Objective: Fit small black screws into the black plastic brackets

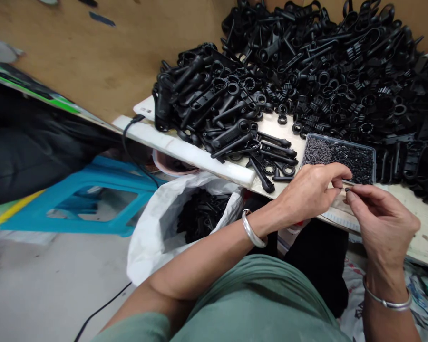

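Observation:
My left hand (312, 191) is closed in a pinch in front of a shallow clear box (374, 164). Whatever lies between its fingertips is too small to make out. Close beside it, my right hand (385, 218) pinches a small black part (347, 189) between thumb and forefinger. Both sets of fingertips nearly meet over the table's front edge. Tiny grey pieces (316, 149) fill the box's left side, and tiny black pieces (356, 161) fill its right side.
Black plastic handles (199, 95) and ring-shaped parts (328, 90) are heaped across the table (288, 124). Below its left edge sits a white sack (150, 237) holding black parts, near a blue plastic stool (82, 185). A black cable (126, 142) hangs over the edge.

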`<state>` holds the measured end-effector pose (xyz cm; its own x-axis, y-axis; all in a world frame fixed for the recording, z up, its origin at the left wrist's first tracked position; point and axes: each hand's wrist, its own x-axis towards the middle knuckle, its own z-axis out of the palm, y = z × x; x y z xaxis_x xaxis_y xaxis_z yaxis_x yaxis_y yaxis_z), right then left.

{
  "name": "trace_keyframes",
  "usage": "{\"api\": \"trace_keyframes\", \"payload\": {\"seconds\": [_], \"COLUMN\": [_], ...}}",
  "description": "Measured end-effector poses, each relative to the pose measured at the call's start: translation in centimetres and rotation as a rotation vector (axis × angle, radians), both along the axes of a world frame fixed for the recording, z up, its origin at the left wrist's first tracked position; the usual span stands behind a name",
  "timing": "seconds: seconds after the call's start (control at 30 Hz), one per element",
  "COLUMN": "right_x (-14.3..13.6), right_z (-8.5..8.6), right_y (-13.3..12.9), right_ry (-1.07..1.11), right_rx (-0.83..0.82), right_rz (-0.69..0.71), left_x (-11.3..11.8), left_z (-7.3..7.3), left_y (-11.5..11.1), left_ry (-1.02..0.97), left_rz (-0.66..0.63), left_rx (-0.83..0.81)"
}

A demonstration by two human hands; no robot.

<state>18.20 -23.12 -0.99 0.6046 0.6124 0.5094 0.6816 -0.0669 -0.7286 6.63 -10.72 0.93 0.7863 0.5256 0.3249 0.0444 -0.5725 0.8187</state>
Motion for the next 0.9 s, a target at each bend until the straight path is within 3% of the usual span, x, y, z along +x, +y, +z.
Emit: {"api": "trace_keyframes", "payload": {"seconds": [0.27,0.53,0.9], "right_x": [0.10,0.11,-0.09], "right_z": [-0.19,-0.19,-0.15], "right_y": [-0.31,-0.37,-0.40], "right_ry": [-0.079,-0.233,-0.230], "right_rx": [-0.044,-0.052,-0.078], "right_rz": [0.019,0.032,0.045], "left_x": [0.08,0.08,0.01], "left_z": [-0.03,-0.32,-0.52], "left_y": [0.08,0.13,-0.23], "left_ry": [0.025,0.081,0.133], "left_rz": [-0.018,-0.040,-0.034], "left_rx": [0.032,0.174,0.278]}}
